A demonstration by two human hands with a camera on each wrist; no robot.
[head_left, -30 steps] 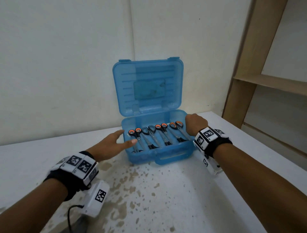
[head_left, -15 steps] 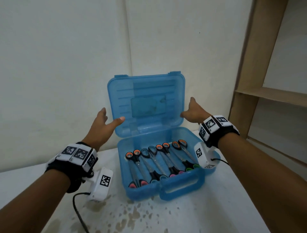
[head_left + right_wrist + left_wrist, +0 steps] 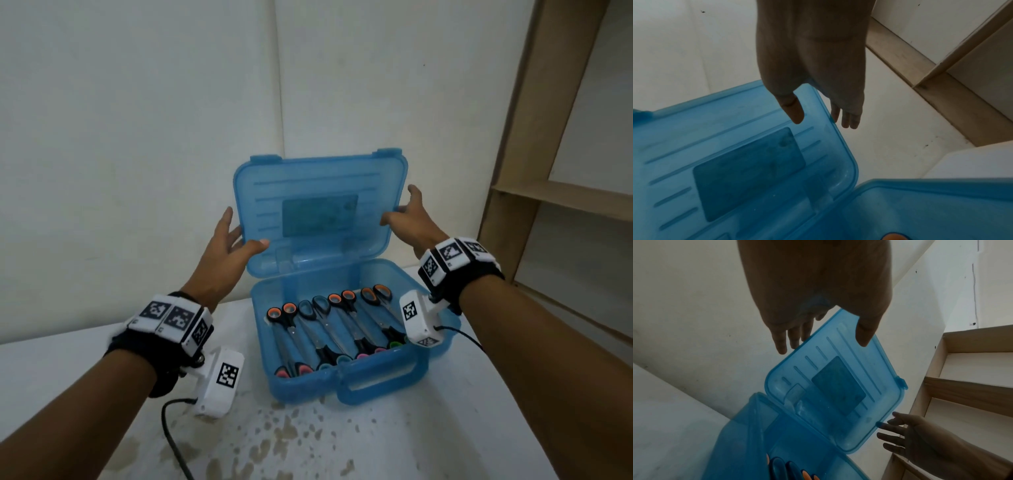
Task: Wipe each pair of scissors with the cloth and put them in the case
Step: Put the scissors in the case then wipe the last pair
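Both forearms raised and reaching forward, left hand [image 3: 227,245] thumb in front and straight fingers behind the lid's [image 3: 320,192] left edge, right hand [image 3: 409,219] mirrored at its right edge, fingers extended, tracker bands on both wrists

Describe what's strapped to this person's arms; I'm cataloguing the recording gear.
Both forearms are bare, no sleeves. Each wrist wears a black band carrying white blocks printed with black square-pattern markers. Below each wrist hangs a white box-shaped camera unit bearing another marker, with a thin black cable trailing from it.
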